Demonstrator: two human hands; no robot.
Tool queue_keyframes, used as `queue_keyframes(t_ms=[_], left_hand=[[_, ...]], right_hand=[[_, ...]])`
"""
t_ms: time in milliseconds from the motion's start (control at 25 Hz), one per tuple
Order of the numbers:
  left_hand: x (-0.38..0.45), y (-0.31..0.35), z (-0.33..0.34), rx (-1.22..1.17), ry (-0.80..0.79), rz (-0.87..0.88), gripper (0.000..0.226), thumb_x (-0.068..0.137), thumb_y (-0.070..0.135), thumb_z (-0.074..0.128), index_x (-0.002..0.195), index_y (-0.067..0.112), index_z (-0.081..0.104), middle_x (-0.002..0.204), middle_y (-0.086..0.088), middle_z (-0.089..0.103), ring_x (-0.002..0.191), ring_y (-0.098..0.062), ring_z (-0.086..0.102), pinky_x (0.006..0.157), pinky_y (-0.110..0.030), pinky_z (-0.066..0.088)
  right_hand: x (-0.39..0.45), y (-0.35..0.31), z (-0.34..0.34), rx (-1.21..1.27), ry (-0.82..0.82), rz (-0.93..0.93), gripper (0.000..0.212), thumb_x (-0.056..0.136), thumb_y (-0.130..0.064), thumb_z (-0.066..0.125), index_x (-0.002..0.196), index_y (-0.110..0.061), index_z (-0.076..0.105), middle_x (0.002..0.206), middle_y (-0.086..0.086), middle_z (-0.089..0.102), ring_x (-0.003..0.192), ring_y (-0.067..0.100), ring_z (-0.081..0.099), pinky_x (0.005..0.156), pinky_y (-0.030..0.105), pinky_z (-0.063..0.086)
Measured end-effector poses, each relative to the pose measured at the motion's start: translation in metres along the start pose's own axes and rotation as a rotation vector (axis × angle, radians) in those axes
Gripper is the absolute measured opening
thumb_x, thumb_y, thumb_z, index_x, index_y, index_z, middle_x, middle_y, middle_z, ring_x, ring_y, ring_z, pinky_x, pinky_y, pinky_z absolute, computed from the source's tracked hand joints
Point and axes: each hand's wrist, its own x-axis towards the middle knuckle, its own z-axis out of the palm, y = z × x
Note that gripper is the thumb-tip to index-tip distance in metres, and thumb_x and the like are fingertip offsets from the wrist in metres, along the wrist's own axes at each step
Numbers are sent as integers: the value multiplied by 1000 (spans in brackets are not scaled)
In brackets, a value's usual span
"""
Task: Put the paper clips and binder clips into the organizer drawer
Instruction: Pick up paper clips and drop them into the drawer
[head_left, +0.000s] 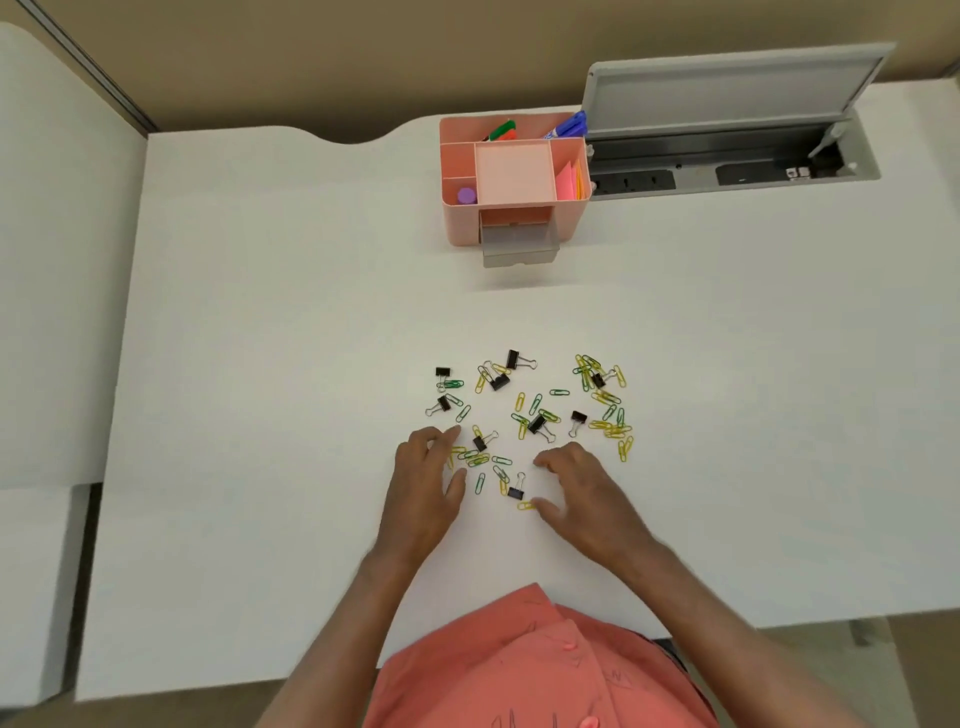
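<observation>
Several green and yellow paper clips (608, 415) and black binder clips (537, 423) lie scattered on the white desk (260, 364). A pink organizer (514, 176) stands at the back, its grey drawer (519, 244) pulled open toward me. My left hand (423, 483) rests on the desk at the left edge of the pile, fingers spread over a few clips. My right hand (582, 493) lies at the pile's near right side, fingers loosely bent, thumb beside a yellow clip (525, 505). Neither hand holds anything that I can see.
The organizer's top compartments hold markers (569, 124), sticky notes (569, 182) and a purple cap (466, 196). To its right an open grey cable hatch (727, 150) is sunk in the desk. Another white desk (52, 260) adjoins on the left.
</observation>
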Motion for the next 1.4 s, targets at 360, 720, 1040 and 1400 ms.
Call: queue_keyframes(t_ms=[360, 720, 1040, 1400], left_hand=[[12, 16, -3, 138, -59, 52, 9, 96, 11, 60, 100, 13, 67, 101, -1, 59, 92, -22, 58, 74, -33, 50], [5, 29, 6, 144, -62, 17, 7, 87, 10, 56, 86, 16, 55, 87, 3, 56, 78, -21, 53, 64, -38, 48], [-1, 18, 4, -142, -60, -94, 27, 98, 6, 53, 116, 17, 69, 111, 6, 63, 96, -9, 58, 82, -23, 45], [-4, 27, 10, 104, -128, -10, 30, 93, 14, 68, 122, 14, 60, 116, -3, 59, 105, -22, 57, 85, -30, 45]], right_hand=[[-4, -7, 13, -96, 5, -42, 31, 92, -34, 72, 117, -23, 58, 116, -6, 53, 108, 14, 50, 80, 34, 53], [-12, -10, 16, -115, 95, 12, 9, 88, -14, 62, 90, -19, 55, 88, -5, 54, 82, 18, 53, 61, 35, 47], [-1, 38, -35, 362, 538, 442, 16, 89, -3, 60, 102, -13, 61, 108, 6, 52, 86, 21, 56, 79, 29, 44], [22, 39, -34, 181, 383, 381, 20, 92, -14, 72, 111, -15, 66, 111, 5, 56, 94, 23, 63, 86, 35, 53]])
